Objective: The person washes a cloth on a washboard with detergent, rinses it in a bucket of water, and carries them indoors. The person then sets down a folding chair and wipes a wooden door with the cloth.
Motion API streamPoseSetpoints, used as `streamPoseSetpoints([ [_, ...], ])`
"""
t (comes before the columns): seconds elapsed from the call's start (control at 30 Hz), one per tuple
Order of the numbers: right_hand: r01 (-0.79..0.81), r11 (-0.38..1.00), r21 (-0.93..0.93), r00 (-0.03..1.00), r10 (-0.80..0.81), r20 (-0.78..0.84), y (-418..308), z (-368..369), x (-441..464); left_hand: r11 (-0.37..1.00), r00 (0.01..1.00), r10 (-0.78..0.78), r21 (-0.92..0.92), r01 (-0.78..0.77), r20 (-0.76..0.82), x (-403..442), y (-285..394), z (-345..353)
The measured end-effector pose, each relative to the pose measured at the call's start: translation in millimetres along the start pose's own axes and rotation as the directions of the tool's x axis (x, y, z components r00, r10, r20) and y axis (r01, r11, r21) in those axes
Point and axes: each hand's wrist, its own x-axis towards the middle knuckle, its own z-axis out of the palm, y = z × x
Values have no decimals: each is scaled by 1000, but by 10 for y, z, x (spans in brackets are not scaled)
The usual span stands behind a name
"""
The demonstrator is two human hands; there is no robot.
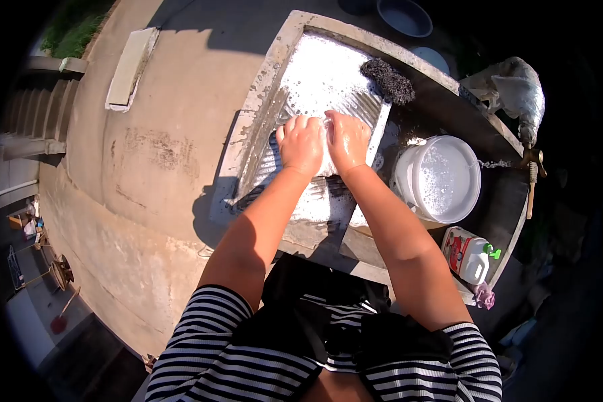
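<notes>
My left hand (301, 145) and my right hand (348, 141) are side by side, wet and with fingers curled, over the ribbed washboard part of a concrete sink (253, 124). Both are closed on a bright white cloth (327, 161), which shows between them and below the wrists. Glare and suds hide its folds and edges. Beyond my fingers, a white foamy patch (318, 67) covers the upper slab; whether cloth lies under it I cannot tell. A dark, curly scouring pad (388, 80) rests on the slab's right edge, beyond my right hand.
In the basin on the right, a white bucket (417, 171) holds sudsy water, with a stream running towards it from a brass tap (533, 157). A white detergent jug (476, 260) with a green cap stands nearer me. Behind the sink is a basin (405, 17).
</notes>
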Motion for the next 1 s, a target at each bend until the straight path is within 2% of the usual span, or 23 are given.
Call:
streamPoseSetpoints([
  [0.03,-15,1000,-12,1000,15,19,-64,-68,-69,999,998,-45,1,46,-33,-66,20,-29],
  [0.07,-29,999,-26,999,30,36,-142,-177,-202,997,996,-77,-3,77,55,-270,38,-75],
  [0.1,-65,998,20,987,62,146,-205,-287,-397,995,994,-86,-46,90,71,-517,59,-94],
  [0.13,-53,991,119,959,17,284,-257,-436,-599,995,997,-52,-84,57,62,-768,89,-144],
  [0.2,21,995,99,884,-65,463,-370,-605,-771,996,996,4,-89,5,95,-1072,133,-238],
  [0.27,-12,991,131,930,-37,366,-199,-309,-541,998,987,-5,-66,16,161,-689,33,-113],
  [0.33,-124,987,106,953,88,291,-89,-155,-101,999,997,24,-25,-22,72,-153,-15,-19],
  [0.37,-109,993,54,975,96,199,-73,-99,35,1000,995,-20,-8,21,94,36,-15,-1],
  [0.4,-109,994,31,978,101,181,-70,-65,117,1000,997,-18,-3,18,74,67,-4,13],
  [0.47,-20,999,33,994,17,105,-83,-104,25,1000,998,1,-5,-1,-62,9,-24,66],
  [0.53,20,999,46,990,-26,138,-111,-212,-192,999,1000,21,-46,-22,-15,-240,-56,-34],
  [0.6,89,993,77,973,-103,205,-110,-366,-422,987,988,128,-113,-118,86,-499,-90,-175],
  [0.67,123,988,96,928,-149,342,-62,-591,-601,986,983,133,-116,-118,128,-722,-131,-325],
  [0.73,120,988,97,914,-148,378,-70,-812,-671,969,956,187,-200,-142,227,-884,-215,-444],
  [0.8,113,989,92,899,-141,415,-38,-956,-719,968,950,204,-191,-161,236,-933,-249,-602],
  [0.87,1,1000,-29,856,14,517,1,-1055,-746,979,895,101,-203,-12,435,-914,-235,-751],
  [0.9,-59,996,-63,823,84,562,-11,-1091,-710,976,918,88,-220,-1,387,-912,-246,-765],
  [0.93,-54,996,-65,825,81,559,58,-1052,-724,975,920,89,-221,-3,382,-902,-249,-782],
  [0.97,-394,909,136,769,245,591,179,-972,-760,967,909,55,-250,55,414,-886,-250,-804],
  [1.0,-675,672,305,662,368,653,155,-986,-696,954,895,24,-277,112,445,-872,-246,-826],
])
